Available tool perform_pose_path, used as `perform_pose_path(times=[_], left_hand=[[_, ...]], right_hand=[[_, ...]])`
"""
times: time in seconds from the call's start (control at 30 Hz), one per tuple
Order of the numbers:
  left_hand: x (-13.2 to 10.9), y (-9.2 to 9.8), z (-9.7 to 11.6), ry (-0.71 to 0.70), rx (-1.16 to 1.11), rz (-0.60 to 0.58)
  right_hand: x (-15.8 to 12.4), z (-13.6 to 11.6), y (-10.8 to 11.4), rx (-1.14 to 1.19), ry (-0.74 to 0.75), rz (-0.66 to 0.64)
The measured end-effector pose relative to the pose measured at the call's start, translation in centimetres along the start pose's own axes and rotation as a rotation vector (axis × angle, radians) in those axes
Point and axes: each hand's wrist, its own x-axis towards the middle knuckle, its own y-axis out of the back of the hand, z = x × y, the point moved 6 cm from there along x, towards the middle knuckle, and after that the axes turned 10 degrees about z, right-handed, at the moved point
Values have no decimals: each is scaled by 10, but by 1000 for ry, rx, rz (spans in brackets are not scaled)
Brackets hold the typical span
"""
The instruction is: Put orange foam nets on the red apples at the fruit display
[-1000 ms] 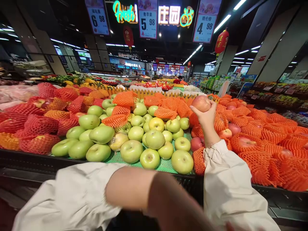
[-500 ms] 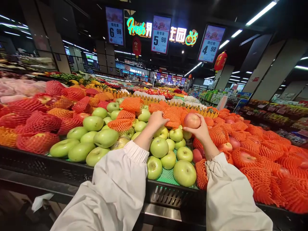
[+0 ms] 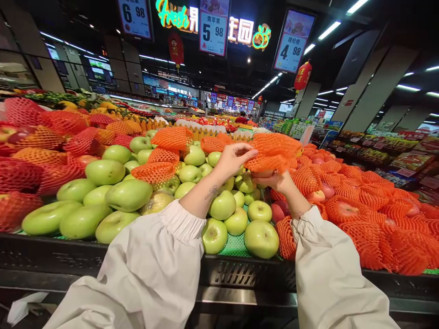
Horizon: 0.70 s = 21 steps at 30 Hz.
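My left hand [image 3: 233,160] pinches the left end of an orange foam fruit net [image 3: 277,150] between thumb and fingers. The net is held up above the green apples [image 3: 222,204], stretched towards the right. Under and behind it is my right hand [image 3: 278,181], its fingers closed and partly covered by the net. The red apple in my right hand is hidden behind the net now. Below my hands, green apples lie on a green mat [image 3: 236,244] in a black crate [image 3: 247,274].
To the right, red apples in orange nets [image 3: 356,210] are heaped. On the left are fruits in red and orange nets [image 3: 61,132]. Loose orange nets [image 3: 157,164] lie over the green apples. Price signs [image 3: 214,27] hang overhead.
My left hand has lifted the orange net and brought it over the red apple in my right hand, which was in plain view before. The camera view has shifted slightly right.
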Motion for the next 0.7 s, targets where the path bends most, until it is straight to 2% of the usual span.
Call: perform_pose_path(times=[0.1, 0.17, 0.3, 0.37, 0.43, 0.57, 0.63, 0.7], left_hand=[[-3, -3, -5, 86, -3, -48], [-2, -1, -6, 96, 39, -28], [2, 10, -6, 54, 201, 113], [2, 14, -11, 100, 287, 165], [0, 11, -17, 208, 277, 117], [-12, -5, -26, 451, 74, -134], [-14, -6, -27, 489, 48, -153], [-10, 0, -24, 411, 81, -86]], right_hand=[[-2, 5, -4, -10, -48, -90], [-4, 3, -8, -1, -59, -136], [-3, -16, -8, -13, 57, 0], [-2, -23, -11, -22, 85, 64], [-2, -26, -18, 15, 63, 72], [-5, -27, -28, 95, 25, 27], [-5, -30, -24, 125, 10, 44], [-6, -36, -19, 267, -19, 37]])
